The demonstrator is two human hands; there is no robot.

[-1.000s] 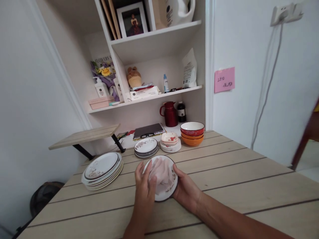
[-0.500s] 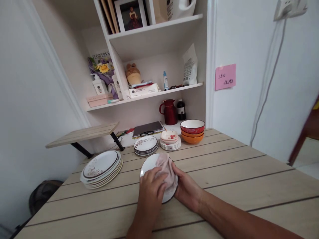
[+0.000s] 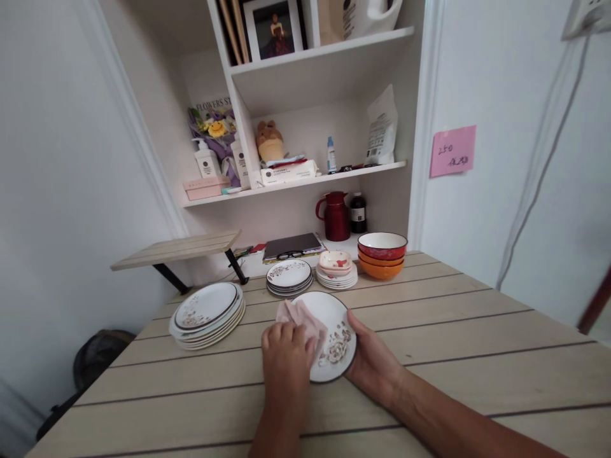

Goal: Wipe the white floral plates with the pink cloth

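A white plate (image 3: pixel 337 318) with a dark rim and brown flower print is tilted up above the wooden table. My right hand (image 3: pixel 375 362) grips its right edge, thumb on the face and fingers behind. Bunched in my left hand (image 3: pixel 289 353) is a pale pink cloth (image 3: pixel 308 318), pressed on the left part of the plate. Just behind stands a small stack of plates (image 3: pixel 289 275) with the same flower pattern. A stack of larger plates (image 3: pixel 210 312) sits to the left. Pink-edged small dishes (image 3: pixel 335 262) rest on a pile of small white plates (image 3: pixel 337 281).
Stacked red and orange bowls (image 3: pixel 382 254) stand at the table's back right. A low wooden riser (image 3: pixel 176 249) on black legs is at the back left. Behind the table are a dark laptop (image 3: pixel 293 246), a red jug (image 3: pixel 335 216) and white shelves (image 3: pixel 324 177).
My left hand has drawn the cloth from the plate's middle and right to its left side, uncovering the flower print. The right hand keeps its hold. The view has turned slightly left.
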